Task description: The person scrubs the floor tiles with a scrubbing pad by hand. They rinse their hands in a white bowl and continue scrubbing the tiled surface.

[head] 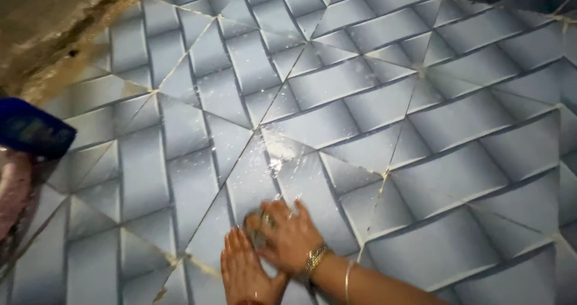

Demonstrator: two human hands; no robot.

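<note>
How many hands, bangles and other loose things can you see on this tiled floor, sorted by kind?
Hands: 2, the left hand and the right hand, both pressed on the wet tiled floor
Scrubbing pad under the hands: 1
Bangles on the right wrist: 2
Blue object at the left edge: 1
Total: 6

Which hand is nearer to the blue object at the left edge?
Left. The left hand lies flat on the wet tiled floor, on the side toward the blue object; the right hand presses a scrub pad just beyond it, farther away.
</note>
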